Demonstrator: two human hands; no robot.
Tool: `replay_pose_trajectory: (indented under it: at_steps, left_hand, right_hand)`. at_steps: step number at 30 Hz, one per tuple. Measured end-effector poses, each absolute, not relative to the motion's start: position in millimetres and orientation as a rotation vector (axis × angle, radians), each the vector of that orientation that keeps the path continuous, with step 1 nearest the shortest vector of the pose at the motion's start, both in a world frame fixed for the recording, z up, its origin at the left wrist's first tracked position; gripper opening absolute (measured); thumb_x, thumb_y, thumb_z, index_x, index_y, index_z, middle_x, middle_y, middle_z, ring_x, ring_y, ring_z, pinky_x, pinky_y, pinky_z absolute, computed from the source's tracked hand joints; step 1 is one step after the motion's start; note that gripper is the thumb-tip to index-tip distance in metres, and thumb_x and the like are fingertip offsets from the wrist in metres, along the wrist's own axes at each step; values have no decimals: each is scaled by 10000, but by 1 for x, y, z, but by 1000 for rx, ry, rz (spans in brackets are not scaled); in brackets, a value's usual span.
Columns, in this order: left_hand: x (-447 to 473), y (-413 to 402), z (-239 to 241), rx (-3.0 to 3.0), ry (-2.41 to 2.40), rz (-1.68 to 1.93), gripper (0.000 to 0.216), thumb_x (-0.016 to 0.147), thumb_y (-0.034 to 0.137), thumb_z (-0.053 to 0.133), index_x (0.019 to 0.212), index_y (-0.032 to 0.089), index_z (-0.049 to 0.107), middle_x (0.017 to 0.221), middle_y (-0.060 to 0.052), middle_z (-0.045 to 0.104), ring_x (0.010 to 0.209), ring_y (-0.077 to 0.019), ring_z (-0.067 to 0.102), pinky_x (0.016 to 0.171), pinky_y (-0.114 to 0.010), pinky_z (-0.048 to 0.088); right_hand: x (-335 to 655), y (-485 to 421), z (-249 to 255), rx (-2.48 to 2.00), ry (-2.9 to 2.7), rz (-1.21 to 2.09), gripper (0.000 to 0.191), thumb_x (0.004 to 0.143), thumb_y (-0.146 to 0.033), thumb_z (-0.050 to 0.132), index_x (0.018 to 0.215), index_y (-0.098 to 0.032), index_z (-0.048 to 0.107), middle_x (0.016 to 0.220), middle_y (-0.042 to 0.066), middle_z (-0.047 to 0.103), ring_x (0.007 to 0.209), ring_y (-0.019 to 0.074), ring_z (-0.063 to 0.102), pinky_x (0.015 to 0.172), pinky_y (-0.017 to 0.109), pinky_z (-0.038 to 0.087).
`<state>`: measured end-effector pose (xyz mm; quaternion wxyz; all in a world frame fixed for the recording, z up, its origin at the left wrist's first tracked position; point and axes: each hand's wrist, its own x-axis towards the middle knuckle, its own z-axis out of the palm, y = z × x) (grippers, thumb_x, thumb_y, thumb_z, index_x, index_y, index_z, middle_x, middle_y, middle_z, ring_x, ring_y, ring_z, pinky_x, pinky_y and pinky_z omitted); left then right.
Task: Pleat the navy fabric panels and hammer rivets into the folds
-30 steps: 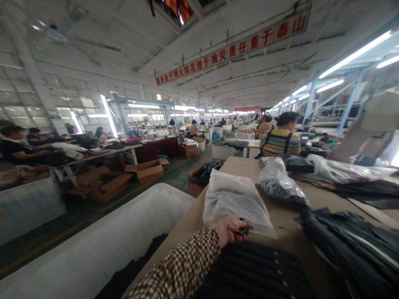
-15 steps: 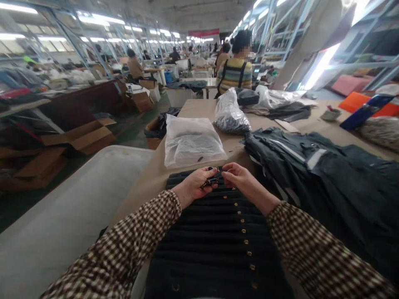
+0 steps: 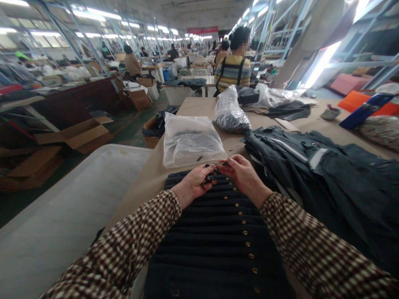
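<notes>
A dark ribbed garment with a row of gold buttons (image 3: 218, 245) lies flat on the brown table (image 3: 146, 182) in front of me. Both hands meet at its far edge. My left hand (image 3: 195, 185) is closed around a small dark object (image 3: 209, 178) that I cannot name. My right hand (image 3: 241, 172) pinches something small beside it, fingertips close to the left hand's. Just beyond the hands lies a clear plastic bag (image 3: 190, 139) holding a folded dark garment.
A heap of dark garments (image 3: 327, 174) covers the table to my right. A second filled plastic bag (image 3: 229, 112) sits farther back. A large white bin (image 3: 62, 216) stands on my left. A person in a striped top (image 3: 232, 68) works at the table's far end.
My view dropped from the hall to the table. My right hand came in and joined the left at the garment's far edge; over the last half second both hands barely shifted.
</notes>
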<state>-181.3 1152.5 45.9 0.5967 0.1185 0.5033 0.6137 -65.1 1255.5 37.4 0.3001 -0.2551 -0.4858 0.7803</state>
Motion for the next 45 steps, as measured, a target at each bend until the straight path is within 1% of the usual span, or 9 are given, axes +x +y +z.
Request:
replay_pose_trajectory:
  at_steps: [2, 6, 10, 17, 21, 26, 33, 38, 45]
  left_hand:
    - [-189, 1154, 44, 282, 1204, 1421, 73, 913, 209, 509, 849, 181, 491, 679, 18, 536, 413, -71, 523, 272, -114, 212]
    - [-209, 1164, 40, 322, 1286, 1414, 132, 920, 248, 510, 814, 193, 453, 655, 30, 517, 406, -77, 527, 271, -120, 228]
    - [-224, 1179, 39, 369, 1388, 1361, 132, 909, 241, 528, 812, 197, 450, 638, 37, 512, 399, -77, 524, 274, -121, 221]
    - [-227, 1208, 42, 498, 1521, 1141, 144, 819, 85, 605, 774, 171, 499, 579, 47, 513, 393, -56, 492, 334, -121, 315]
    - [-226, 1224, 42, 577, 1522, 1038, 145, 810, 105, 625, 759, 169, 505, 552, 52, 502, 385, -60, 475, 324, -127, 287]
    - [-226, 1233, 38, 633, 1501, 952, 169, 757, 142, 698, 762, 164, 531, 584, 41, 537, 415, -68, 493, 358, -143, 353]
    - [-224, 1232, 37, 655, 1560, 902, 133, 766, 103, 656, 759, 177, 545, 604, 23, 561, 438, -82, 493, 378, -159, 359]
    - [-222, 1236, 37, 649, 1663, 883, 151, 764, 73, 633, 740, 180, 529, 605, 22, 561, 503, -98, 516, 446, -178, 411]
    - [-224, 1244, 35, 658, 1771, 806, 183, 707, 37, 671, 671, 170, 549, 634, 8, 573, 556, -107, 527, 479, -178, 426]
  right_hand:
    - [-64, 1270, 43, -680, -1372, 2017, 342, 648, -368, 743, 770, -205, 469, 757, -22, 651, 592, 120, 619, 580, 264, 518]
    - [-66, 1300, 44, -693, -1687, 1793, 256, 683, -342, 691, 839, -169, 585, 653, -31, 608, 445, 62, 476, 399, 184, 336]
    - [-71, 1316, 38, -796, -2038, 1711, 234, 707, -230, 624, 915, -134, 669, 643, -21, 614, 443, 45, 416, 418, 188, 308]
    - [-80, 1335, 31, -868, -2438, 1535, 38, 693, -173, 628, 683, -137, 630, 475, -43, 534, 418, 65, 426, 417, 193, 320]
    - [-86, 1344, 27, -850, -2470, 1590, 63, 690, -189, 622, 654, -138, 626, 476, -46, 531, 405, 58, 400, 404, 196, 289]
    - [-88, 1346, 21, -827, -2464, 1673, 101, 679, -240, 629, 666, -140, 634, 479, -51, 511, 416, 58, 395, 411, 202, 290]
    - [-85, 1349, 16, -764, -2410, 1793, 186, 665, -328, 655, 715, -149, 658, 499, -48, 518, 428, 62, 398, 417, 201, 301]
    - [-87, 1354, 14, -801, -2681, 1483, 162, 702, -244, 615, 784, -143, 712, 571, -28, 587, 511, 77, 466, 481, 190, 369]
    - [-86, 1353, 14, -910, -2821, 1251, 154, 684, -142, 588, 732, -122, 733, 540, -18, 585, 496, 88, 469, 480, 206, 355]
